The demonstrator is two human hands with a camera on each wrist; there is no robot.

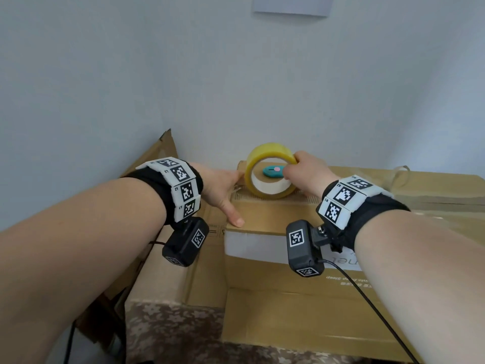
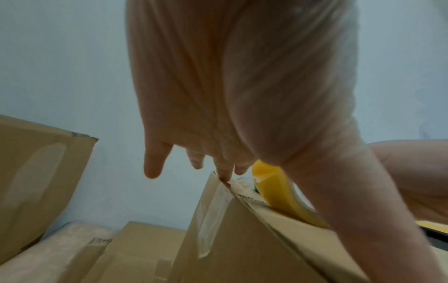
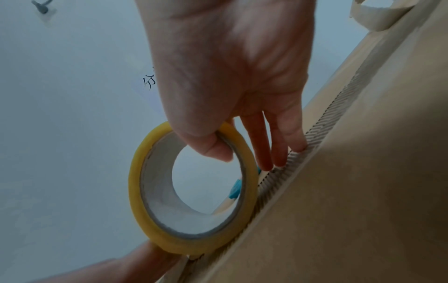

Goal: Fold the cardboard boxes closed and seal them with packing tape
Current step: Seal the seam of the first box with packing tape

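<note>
From the head camera, the roll of packing tape (image 1: 270,170) stands on edge on top of a closed cardboard box (image 1: 265,214), close to the pale wall (image 1: 236,74). The right hand (image 1: 305,174) pinches the roll at its upper right rim, thumb on the inside of the core. The left hand (image 1: 223,190) lies with straight fingers on the box's left top corner, its thumb stretched along the near edge; its fingertips reach just beside the roll. A teal cutter (image 1: 273,171) with a pink dot shows through the roll's hole, lying on the box behind it. A lower carton (image 1: 288,311) with open flaps sits in front.

From the left wrist camera, the left hand (image 2: 218,95) spreads downward, one fingertip touching the box corner (image 2: 225,183) where clear tape runs down the side. The yellow roll (image 2: 274,193) sits just right of it.

From the right wrist camera, the right hand (image 3: 230,76) grips the roll (image 3: 191,193) between thumb and forefinger, while the other fingers (image 3: 278,137) extend straight down to the corrugated edge of the box (image 3: 363,191).
</note>
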